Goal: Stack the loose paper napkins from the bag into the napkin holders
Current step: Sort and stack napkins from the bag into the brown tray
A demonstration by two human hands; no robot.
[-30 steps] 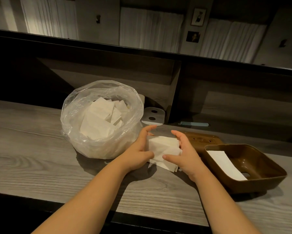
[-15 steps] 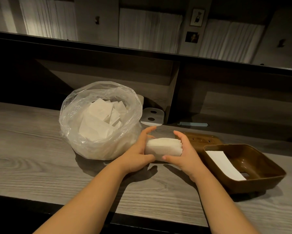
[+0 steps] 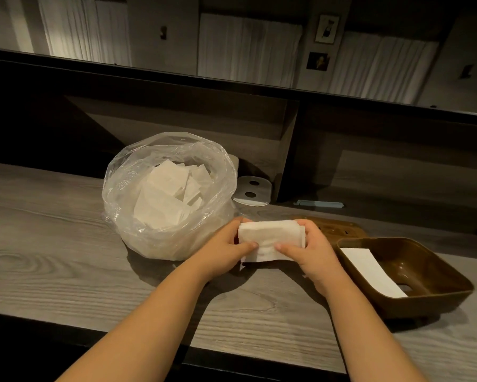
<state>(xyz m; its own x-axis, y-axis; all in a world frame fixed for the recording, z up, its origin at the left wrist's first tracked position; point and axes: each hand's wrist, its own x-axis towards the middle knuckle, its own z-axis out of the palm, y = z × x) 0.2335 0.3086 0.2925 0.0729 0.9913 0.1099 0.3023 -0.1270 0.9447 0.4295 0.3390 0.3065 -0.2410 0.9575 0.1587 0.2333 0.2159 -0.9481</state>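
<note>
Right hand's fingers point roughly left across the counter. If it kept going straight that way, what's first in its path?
The napkin stack it already grips, then the left hand on the stack's other end. Beyond that, probably the plastic bag, though depth is hard to judge from the head view.

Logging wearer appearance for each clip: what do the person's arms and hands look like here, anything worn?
Both forearms are bare up to the frame edge, with no sleeves in view. The left hand and right hand have no gloves, and no rings, watch or bracelets show at the wrists. The nails that show are short and unpainted. No markings or bandages can be seen in the dim light.
</note>
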